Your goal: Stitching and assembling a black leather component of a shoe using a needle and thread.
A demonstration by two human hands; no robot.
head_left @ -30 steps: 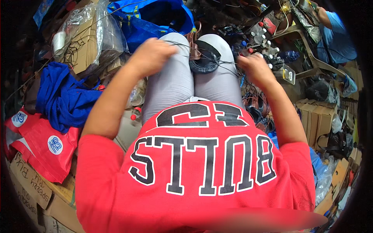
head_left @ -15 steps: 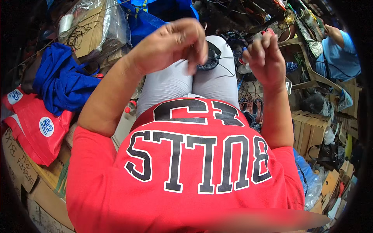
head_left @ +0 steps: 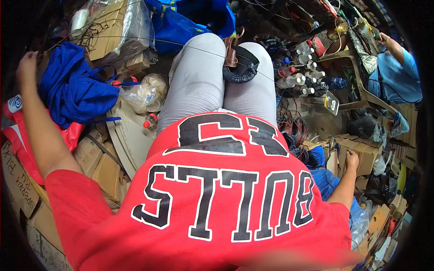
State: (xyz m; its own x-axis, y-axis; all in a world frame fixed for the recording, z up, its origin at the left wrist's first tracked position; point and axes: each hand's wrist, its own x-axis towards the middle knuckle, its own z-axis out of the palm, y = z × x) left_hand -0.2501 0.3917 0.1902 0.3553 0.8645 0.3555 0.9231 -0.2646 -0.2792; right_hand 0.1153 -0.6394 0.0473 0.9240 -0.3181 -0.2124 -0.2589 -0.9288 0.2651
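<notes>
Far out to the left, my left hand is closed in a fist beside a blue cloth bag. Low on the right, my right hand is also closed, near a cardboard box. A thin dark thread stretches across above my knees towards both hands; its ends at the fists are too fine to make out. Between my knees sits a black padded piece like a shoe collar, with the thread passing over it. A brown leather piece stands against it.
A red bag and flattened cardboard lie on the left. Several bottles stand right of my knees, near a chair frame. A person in a blue shirt is at the far right. A blue bag lies ahead.
Both hands have swung apart from above my knees, the left out to the far left, the right down to the right. The thread now shows drawn out, and the brown piece is uncovered.
</notes>
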